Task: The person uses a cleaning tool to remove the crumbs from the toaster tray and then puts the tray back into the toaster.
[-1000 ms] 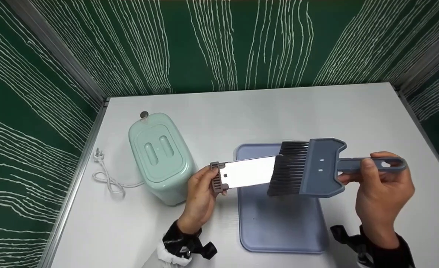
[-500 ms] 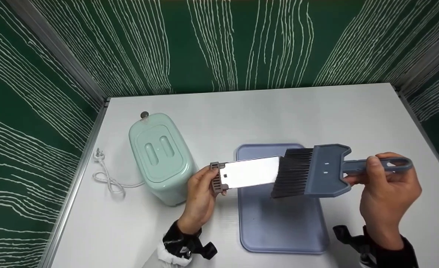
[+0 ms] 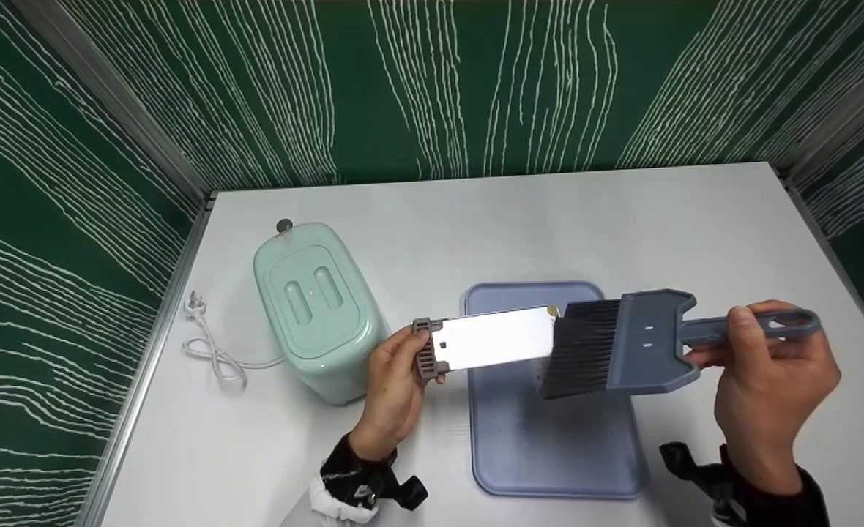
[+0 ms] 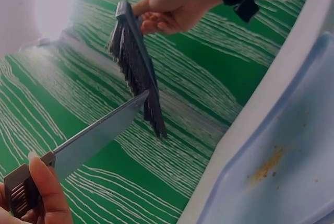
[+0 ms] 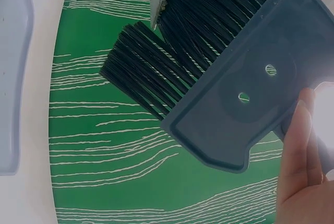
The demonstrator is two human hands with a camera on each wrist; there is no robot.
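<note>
My left hand [image 3: 393,391] pinches the slotted brown end of a flat metal crumb tray [image 3: 496,339], held above the lilac tray [image 3: 549,468]. In my right hand [image 3: 776,391] is the handle of a wide grey-blue brush [image 3: 655,340]. Its dark bristles [image 3: 586,344] touch the far end of the crumb tray. Something yellowish, probably crumbs, shows at that far corner. The left wrist view has yellow-brown crumbs [image 4: 269,166] scattered on the lilac tray. In the right wrist view, the bristles [image 5: 151,72] part around the crumb tray's edge.
A mint-green toaster [image 3: 318,293] with a lid stands left of my left hand. Its white cord and plug [image 3: 216,351] lie on the white table [image 3: 417,234] beside it. Green walls with white streaks [image 3: 417,88] enclose the table's back and sides.
My right hand has drawn the brush to the right and slightly towards me, uncovering more of the crumb tray's far end. The left hand and crumb tray have stayed in place.
</note>
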